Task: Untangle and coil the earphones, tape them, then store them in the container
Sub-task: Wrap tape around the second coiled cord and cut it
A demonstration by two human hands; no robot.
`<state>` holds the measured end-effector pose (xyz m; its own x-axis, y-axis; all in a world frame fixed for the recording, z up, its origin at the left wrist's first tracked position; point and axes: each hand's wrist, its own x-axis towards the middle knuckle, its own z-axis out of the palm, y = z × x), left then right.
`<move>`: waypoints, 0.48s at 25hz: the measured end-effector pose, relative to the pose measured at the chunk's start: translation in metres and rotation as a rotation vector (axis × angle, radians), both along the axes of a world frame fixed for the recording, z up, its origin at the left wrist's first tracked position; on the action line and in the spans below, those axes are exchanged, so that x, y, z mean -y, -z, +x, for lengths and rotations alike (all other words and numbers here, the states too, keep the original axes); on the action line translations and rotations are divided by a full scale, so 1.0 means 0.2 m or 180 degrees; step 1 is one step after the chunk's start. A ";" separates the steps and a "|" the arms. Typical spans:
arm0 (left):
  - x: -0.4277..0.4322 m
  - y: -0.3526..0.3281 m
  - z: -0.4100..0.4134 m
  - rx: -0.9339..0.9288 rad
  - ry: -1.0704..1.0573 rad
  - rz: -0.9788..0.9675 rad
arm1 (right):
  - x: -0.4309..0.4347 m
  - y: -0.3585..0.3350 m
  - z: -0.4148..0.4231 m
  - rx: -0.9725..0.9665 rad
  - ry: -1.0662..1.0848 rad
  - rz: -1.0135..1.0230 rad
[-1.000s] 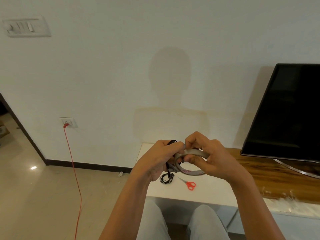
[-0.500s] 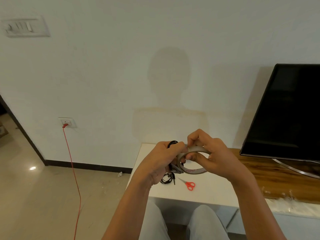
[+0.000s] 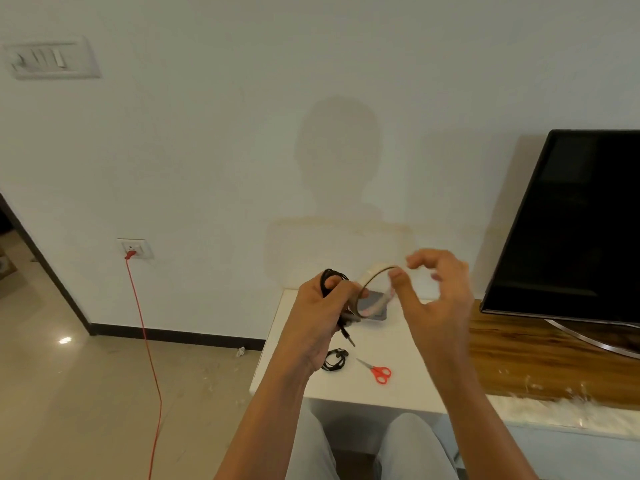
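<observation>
My left hand (image 3: 320, 315) is closed around a coil of black earphones (image 3: 329, 277), whose plug (image 3: 349, 337) hangs below the fist. The same hand pinches one side of a thin tape roll (image 3: 372, 277), held on edge above the white table (image 3: 381, 393). My right hand (image 3: 438, 292) has its fingers spread and blurred, with the thumb tip against the roll's far rim. A grey square container (image 3: 375, 311) lies flat on the table behind the roll, partly hidden by it. A second black earphone bundle (image 3: 334, 360) rests on the table under my left wrist.
Red-handled scissors (image 3: 379, 370) lie right of the loose bundle. A black TV (image 3: 571, 220) stands on the wooden top (image 3: 519, 358) to the right. A red cable (image 3: 145, 341) runs from a wall socket down to the floor at the left. My knees are under the table's front edge.
My right hand has let go of its grip on the tape roll and opened, moving up and right. The roll has turned on edge in my left hand, uncovering the grey container.
</observation>
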<state>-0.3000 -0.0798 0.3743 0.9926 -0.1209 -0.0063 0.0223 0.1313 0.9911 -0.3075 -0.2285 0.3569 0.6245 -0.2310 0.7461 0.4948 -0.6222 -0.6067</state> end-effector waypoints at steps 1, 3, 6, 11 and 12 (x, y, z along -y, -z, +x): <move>0.01 0.02 0.01 0.0139 -0.0161 0.0011 | -0.03 0.00 -0.01 -0.0187 0.0202 0.0460; 0.03 0.04 0.02 0.0432 -0.0324 0.0206 | -0.07 0.00 -0.02 -0.1047 -0.0102 0.0983; 0.08 0.06 -0.01 0.0595 -0.0303 0.0600 | -0.10 -0.02 -0.01 -0.1730 -0.0959 0.1679; 0.05 0.11 0.03 0.0325 -0.0510 0.0795 | -0.06 -0.04 0.01 -0.1744 -0.1190 0.1815; 0.03 0.10 0.05 0.0284 -0.0595 0.0733 | -0.05 -0.04 0.01 -0.1766 -0.1248 0.1717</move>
<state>-0.2898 -0.0856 0.3543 0.9954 0.0583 0.0757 -0.0694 -0.1032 0.9922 -0.3052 -0.2184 0.3639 0.9744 -0.1574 0.1607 0.1585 -0.0265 -0.9870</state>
